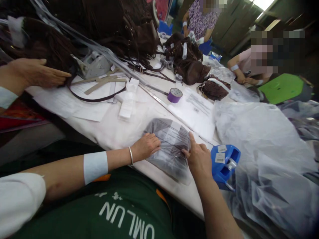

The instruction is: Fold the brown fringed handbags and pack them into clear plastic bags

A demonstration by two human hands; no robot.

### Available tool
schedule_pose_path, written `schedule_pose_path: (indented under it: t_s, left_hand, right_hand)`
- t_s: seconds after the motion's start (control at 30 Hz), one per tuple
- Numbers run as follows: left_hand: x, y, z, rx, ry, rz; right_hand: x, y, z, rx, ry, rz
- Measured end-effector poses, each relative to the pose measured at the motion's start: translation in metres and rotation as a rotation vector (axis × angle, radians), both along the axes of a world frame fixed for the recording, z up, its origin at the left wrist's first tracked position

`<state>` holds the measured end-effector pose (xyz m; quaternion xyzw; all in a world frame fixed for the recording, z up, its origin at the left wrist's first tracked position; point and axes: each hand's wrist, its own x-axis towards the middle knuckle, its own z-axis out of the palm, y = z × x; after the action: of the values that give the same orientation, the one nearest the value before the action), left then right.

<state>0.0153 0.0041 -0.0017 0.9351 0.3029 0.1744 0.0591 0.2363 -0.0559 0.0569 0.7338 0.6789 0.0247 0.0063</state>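
Note:
A clear plastic bag (171,146) with printed text and a dark item inside lies flat near the front edge of the white table. My left hand (147,146), with a bracelet on its wrist, has its fingers curled onto the bag's left side. At the bag's right side is my right hand (200,159). Its index finger is stretched out and its thumb stands apart, touching the plastic, while the other fingers bend under. Just right of that hand stands a blue tape dispenser (225,164) with white labels.
Clear plastic bags (264,149) spread over the right side. A purple tape roll (174,95), papers (193,111) and brown fringed handbags (191,66) lie farther back. Another person's hand (37,73) reaches in from the left, beside a dark strap (99,99). Two people are at the far side.

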Motion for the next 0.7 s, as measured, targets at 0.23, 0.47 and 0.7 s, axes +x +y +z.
schedule_pose_path:
  t_s: [0.23,0.47,0.7]
  left_hand:
    - [-0.013,0.002,0.011,-0.108,-0.041,0.014]
    - [-0.053,0.017,0.013,-0.375,-0.187,0.220]
    - [-0.049,0.004,0.004,-0.389,-0.170,0.349]
  right_hand:
    - [0.019,-0.013,-0.021,0.173,0.180,0.098]
    - [-0.015,0.022,0.014,-0.021,0.666,0.198]
    - [-0.092,0.075,-0.002,-0.538,0.591,0.522]
